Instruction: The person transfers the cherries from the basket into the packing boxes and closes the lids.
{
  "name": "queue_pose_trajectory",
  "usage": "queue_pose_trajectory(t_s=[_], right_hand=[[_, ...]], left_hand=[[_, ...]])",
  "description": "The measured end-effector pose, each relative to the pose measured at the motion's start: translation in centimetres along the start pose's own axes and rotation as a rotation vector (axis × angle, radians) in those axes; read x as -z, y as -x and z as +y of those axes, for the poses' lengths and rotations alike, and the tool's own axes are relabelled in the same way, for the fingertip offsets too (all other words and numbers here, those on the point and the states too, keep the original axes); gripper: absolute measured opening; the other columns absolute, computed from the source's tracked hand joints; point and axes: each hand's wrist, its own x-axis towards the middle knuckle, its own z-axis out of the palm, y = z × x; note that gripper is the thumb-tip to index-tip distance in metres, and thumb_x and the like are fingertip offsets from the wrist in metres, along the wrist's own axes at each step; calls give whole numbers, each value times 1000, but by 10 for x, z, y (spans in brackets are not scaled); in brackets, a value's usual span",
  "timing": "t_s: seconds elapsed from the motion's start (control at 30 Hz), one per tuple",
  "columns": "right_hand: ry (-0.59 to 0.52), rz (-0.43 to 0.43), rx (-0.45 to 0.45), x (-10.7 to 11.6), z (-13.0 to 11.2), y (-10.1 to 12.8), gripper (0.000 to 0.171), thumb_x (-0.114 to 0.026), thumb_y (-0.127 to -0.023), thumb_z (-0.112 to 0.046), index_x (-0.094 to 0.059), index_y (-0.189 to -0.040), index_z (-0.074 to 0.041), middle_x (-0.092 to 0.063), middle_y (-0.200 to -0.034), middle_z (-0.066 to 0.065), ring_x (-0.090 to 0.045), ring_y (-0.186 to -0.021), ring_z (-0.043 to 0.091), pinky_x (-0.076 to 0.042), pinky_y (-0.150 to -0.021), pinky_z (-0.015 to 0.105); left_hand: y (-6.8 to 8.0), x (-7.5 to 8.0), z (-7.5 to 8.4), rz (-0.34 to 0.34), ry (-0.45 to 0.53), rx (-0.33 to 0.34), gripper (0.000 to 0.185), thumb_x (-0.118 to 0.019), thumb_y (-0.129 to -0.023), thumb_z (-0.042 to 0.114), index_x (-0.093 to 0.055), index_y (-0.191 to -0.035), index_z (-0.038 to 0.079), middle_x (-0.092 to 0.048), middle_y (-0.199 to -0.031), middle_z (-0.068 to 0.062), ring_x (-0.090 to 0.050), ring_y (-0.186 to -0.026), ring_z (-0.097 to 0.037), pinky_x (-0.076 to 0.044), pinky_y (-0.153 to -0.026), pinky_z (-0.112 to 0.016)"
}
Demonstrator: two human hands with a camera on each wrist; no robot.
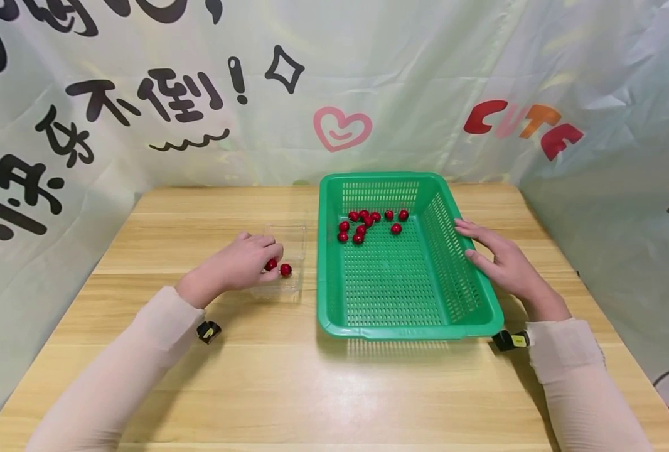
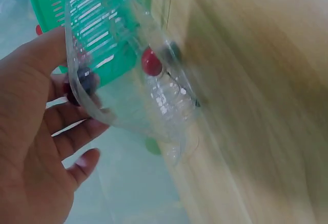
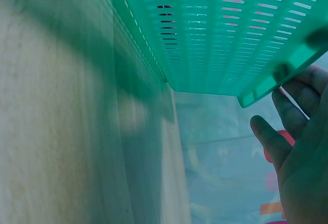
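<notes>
My left hand (image 1: 250, 260) reaches over a clear plastic box (image 1: 289, 242) left of the basket. Between its fingertips it pinches a red cherry (image 1: 270, 264), which looks dark through the box wall in the left wrist view. A second cherry (image 1: 285, 270), with a stem visible in the left wrist view, lies in the box beside the fingers. My right hand (image 1: 498, 260) rests its fingers on the right rim of a green plastic basket (image 1: 410, 331); the thumb stands apart from the other fingers. Several red cherries (image 1: 358, 238) lie toward the basket's far left end.
Box and basket stand on a wooden table (image 1: 244, 389). A printed cloth (image 1: 413, 75) with lettering and a pink heart hangs behind and along the sides. The slotted basket walls rise between the box and my right hand.
</notes>
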Motion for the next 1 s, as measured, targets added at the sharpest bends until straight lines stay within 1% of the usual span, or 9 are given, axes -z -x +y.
queue_pose_trajectory(t_s=[0.07, 0.13, 0.3, 0.37, 0.43, 0.5, 0.63, 0.83, 1.0], right_hand=[[2, -2, 0, 0, 1, 0, 50, -61, -92, 3, -51, -140, -3, -43, -150, 11, -31, -142, 25, -21, -108, 15], [6, -4, 1, 0, 1, 0, 50, -61, -92, 3, -50, -140, -3, -43, -150, 11, -31, -142, 24, -21, -108, 15], [7, -1, 2, 0, 0, -1, 50, -61, -92, 3, -50, -141, -3, -43, -149, 11, -30, -143, 17, -21, -108, 15], [3, 1, 3, 0, 0, -1, 50, -61, -92, 3, -50, -140, -3, -43, -149, 12, -30, -143, 16, -21, -108, 15], [0, 3, 5, 0, -1, -1, 50, -61, -91, 4, -51, -140, -2, -44, -149, 12, -31, -142, 19, -22, -108, 15], [-2, 4, 6, 0, -1, -1, 50, -61, -91, 4, -51, -140, -2, -44, -148, 13, -31, -142, 21, -22, -108, 15], [-1, 4, 7, 0, 0, 0, 50, -61, -91, 4, -51, -139, -2, -44, -148, 13, -32, -142, 24, -22, -108, 15], [5, 1, 4, 0, 0, 0, 49, -61, -92, 2, -51, -140, -2, -44, -149, 12, -31, -142, 19, -22, -108, 15], [0, 7, 13, 0, 0, -1, 50, -62, -91, 4, -51, -139, -2, -44, -148, 13, -31, -142, 18, -22, -108, 16]], left_hand=[[1, -1, 1, -18, 13, -4, 12, -66, -87, 20, -55, -89, 15, -47, -80, 5, -46, -73, -15, -34, -71, -40], [1, -2, 3, -34, 31, -10, 12, -67, -87, 20, -58, -92, 15, -50, -83, 5, -48, -76, -15, -37, -72, -42], [0, -2, 8, -54, 90, -29, 12, -68, -89, 22, -63, -97, 15, -57, -89, 4, -52, -80, -14, -42, -73, -42], [-1, -4, 10, -73, 110, -41, 10, -66, -90, 22, -63, -96, 15, -57, -87, 5, -51, -77, -13, -44, -72, -41], [-2, -6, 11, -99, 134, -48, 10, -65, -91, 22, -63, -96, 14, -57, -85, 5, -50, -74, -12, -45, -71, -39], [-2, -8, 12, -126, 159, -47, 10, -64, -91, 21, -62, -96, 13, -57, -83, 5, -50, -72, -11, -46, -71, -36], [-4, -13, 14, -154, 203, -44, 10, -66, -90, 20, -61, -95, 12, -58, -81, 4, -51, -70, -12, -47, -70, -34], [-7, -21, 14, -198, 224, -58, 13, -66, -92, 23, -58, -95, 13, -57, -81, 3, -51, -71, -11, -48, -71, -34], [-7, -19, 15, -212, 227, -66, 17, -65, -93, 28, -57, -94, 13, -55, -74, 6, -50, -66, -10, -47, -65, -32]])
